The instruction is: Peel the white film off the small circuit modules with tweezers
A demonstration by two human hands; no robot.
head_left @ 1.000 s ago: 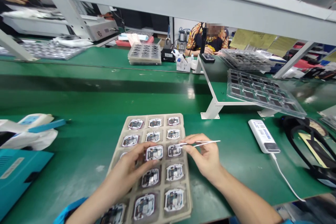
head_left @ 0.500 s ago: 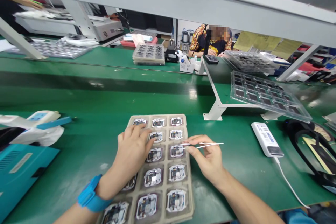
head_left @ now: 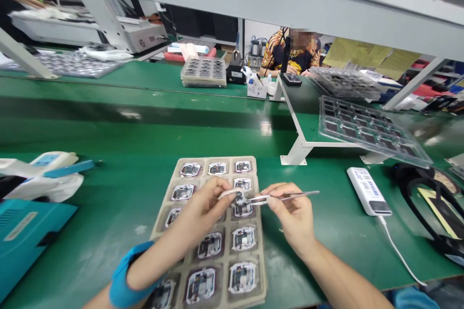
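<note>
Apparently, tweezers [head_left: 303, 194] pinched in the right hand [head_left: 295, 215] work at a small part [head_left: 239, 198] the left hand [head_left: 206, 205] pinches, tray [head_left: 260, 257] beneath, next needing steadiness.

From the tray [head_left: 224, 275], I see open table [head_left: 123, 178] toward ten o'clock; a white leg [head_left: 295, 154] blocks two, a white box [head_left: 367, 189] three.

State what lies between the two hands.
In the head view, a small part and the tweezers' tips lie between the left hand and right hand, over the beige compartment tray.
</note>
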